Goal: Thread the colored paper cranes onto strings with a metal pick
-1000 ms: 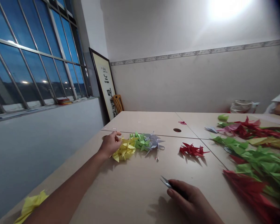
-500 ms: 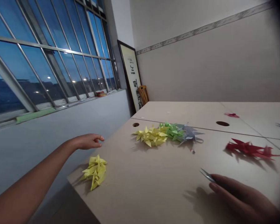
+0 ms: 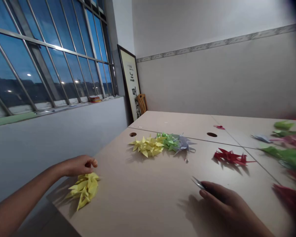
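My left hand, its fingers bent but apart, hovers at the upper edge of a bunch of folded yellow paper cranes on the table's left corner. I cannot tell whether it touches them. In my right hand is a pair of metal tweezers, tips pointing up and left over the bare tabletop. Beyond the hands, a row of paper cranes lies together: yellow ones, green ones and pale violet ones. A red paper crane cluster rests farther right.
More green cranes and red cranes lie at the right edge, partly blurred. The table has round cable holes and seams. Left is a wall with a barred window; a framed board leans in the corner.
My view has turned to the right, bringing in more cranes there. My left hand has come down close to the near yellow bunch. My right hand still holds the tweezers.
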`<state>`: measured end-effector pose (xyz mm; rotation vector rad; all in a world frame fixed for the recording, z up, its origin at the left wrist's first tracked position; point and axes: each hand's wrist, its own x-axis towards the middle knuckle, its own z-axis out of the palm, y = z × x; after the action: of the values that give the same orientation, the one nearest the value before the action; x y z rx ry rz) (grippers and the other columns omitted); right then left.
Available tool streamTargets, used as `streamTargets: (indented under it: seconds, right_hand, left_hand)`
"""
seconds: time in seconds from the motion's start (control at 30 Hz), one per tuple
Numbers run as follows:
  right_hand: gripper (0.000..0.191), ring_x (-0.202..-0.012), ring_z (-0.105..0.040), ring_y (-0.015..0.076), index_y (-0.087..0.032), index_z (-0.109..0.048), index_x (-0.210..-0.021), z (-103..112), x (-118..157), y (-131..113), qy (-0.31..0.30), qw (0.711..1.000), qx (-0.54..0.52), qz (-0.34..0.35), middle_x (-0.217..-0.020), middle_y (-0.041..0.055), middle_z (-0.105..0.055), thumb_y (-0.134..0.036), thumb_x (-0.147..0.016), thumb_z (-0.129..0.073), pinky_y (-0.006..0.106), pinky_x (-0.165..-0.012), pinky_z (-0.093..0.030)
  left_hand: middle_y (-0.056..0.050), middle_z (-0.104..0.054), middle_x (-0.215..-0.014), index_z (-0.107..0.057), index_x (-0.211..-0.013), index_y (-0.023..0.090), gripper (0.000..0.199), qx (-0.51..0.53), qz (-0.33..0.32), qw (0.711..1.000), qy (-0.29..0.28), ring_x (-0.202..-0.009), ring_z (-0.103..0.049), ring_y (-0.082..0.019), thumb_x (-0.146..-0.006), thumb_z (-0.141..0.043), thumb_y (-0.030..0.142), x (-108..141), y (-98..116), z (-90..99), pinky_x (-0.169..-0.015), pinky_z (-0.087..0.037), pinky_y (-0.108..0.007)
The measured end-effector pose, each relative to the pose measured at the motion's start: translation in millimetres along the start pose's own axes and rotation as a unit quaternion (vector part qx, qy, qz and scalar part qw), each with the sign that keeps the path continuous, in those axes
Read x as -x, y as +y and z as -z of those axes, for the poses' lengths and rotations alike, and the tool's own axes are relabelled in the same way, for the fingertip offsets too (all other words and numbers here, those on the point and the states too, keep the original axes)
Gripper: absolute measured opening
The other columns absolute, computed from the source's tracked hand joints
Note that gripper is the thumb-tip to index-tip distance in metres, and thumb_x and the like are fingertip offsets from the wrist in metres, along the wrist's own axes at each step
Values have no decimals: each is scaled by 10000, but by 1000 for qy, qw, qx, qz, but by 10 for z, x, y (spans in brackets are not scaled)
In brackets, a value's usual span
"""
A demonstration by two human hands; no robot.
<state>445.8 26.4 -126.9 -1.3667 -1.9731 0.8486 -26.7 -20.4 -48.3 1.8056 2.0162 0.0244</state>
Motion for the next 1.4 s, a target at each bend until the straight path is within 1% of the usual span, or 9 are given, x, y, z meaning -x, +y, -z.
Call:
streamTargets:
  seconds: [0.3,0.4,0.47,0.57,0.67,0.8,0.9,1.07,1.4]
  right_hand:
    - [303,-873,-613,274,-215,-662,-941,-24,-11,20,4,999,-40,27,-975,66,-671,-408,-741,-542,311,-670,-507]
    - [287,-833,-624,265,-225,-665,-937,-26,-13,5,12,998,-59,32,-941,63,-681,-391,-728,-559,310,-659,-505]
    - [279,-808,-625,252,-219,-665,-928,-24,-9,-24,19,997,-63,36,-908,59,-686,-382,-724,-564,308,-671,-494]
    - [285,-777,-613,220,-195,-646,-938,-19,3,-81,22,997,-61,41,-863,52,-681,-377,-755,-526,293,-681,-467]
    - [292,-683,-581,180,-174,-639,-902,-19,5,-107,23,996,-66,46,-742,27,-651,-388,-789,-474,252,-601,-439]
    - [304,-591,-499,129,-152,-620,-818,-18,-27,-68,60,994,-92,20,-623,-11,-549,-391,-816,-431,209,-538,-392]
    - [300,-551,-447,105,-150,-595,-737,-10,-57,-49,76,991,-111,4,-578,-31,-479,-382,-822,-425,189,-510,-360]
    - [318,-525,-416,96,-147,-595,-673,0,-84,-92,60,992,-110,-2,-543,-39,-464,-361,-827,-417,185,-495,-333]
    - [348,-590,-515,135,-164,-646,-751,9,-91,-104,30,995,-90,-15,-604,-23,-575,-386,-839,-392,196,-540,-385]
  left_hand:
    - [-46,-614,-709,-629,-850,157,310,39,-47,990,125,-647,-531,-179,-651,-465,330,-230,275,-56,-608,-382,-263]
    - [-79,-626,-940,-624,-897,169,322,154,-62,968,186,-805,-550,-197,-655,-517,354,-248,565,-81,-692,-399,-273]
    - [-66,-605,-999,-600,-955,180,353,263,-80,941,196,-818,-544,-174,-656,-552,362,-272,883,-187,-675,-405,-250]
    - [-14,-607,-856,-586,-979,206,353,443,-93,883,126,-666,-524,-103,-649,-603,331,-371,1495,-492,-587,-397,-204]
    - [23,-588,-746,-599,-919,212,331,606,-81,791,12,-609,-518,-63,-596,-672,231,-543,2107,-861,-591,-405,-184]
    - [12,-597,-741,-600,-875,181,347,697,-101,703,-98,-614,-537,-61,-549,-709,132,-788,2626,-1218,-584,-417,-176]
    - [-2,-604,-732,-601,-858,160,308,710,-118,681,-135,-599,-535,-61,-570,-709,142,-892,2735,-1345,-574,-418,-174]
    - [-2,-602,-717,-602,-846,150,301,716,-99,672,-162,-600,-534,-64,-568,-718,145,-910,2697,-1382,-575,-415,-178]
    - [38,-511,-671,-610,-948,189,402,696,-134,683,-177,-577,-493,-49,-564,-721,148,-916,2688,-1436,-628,-403,-203]
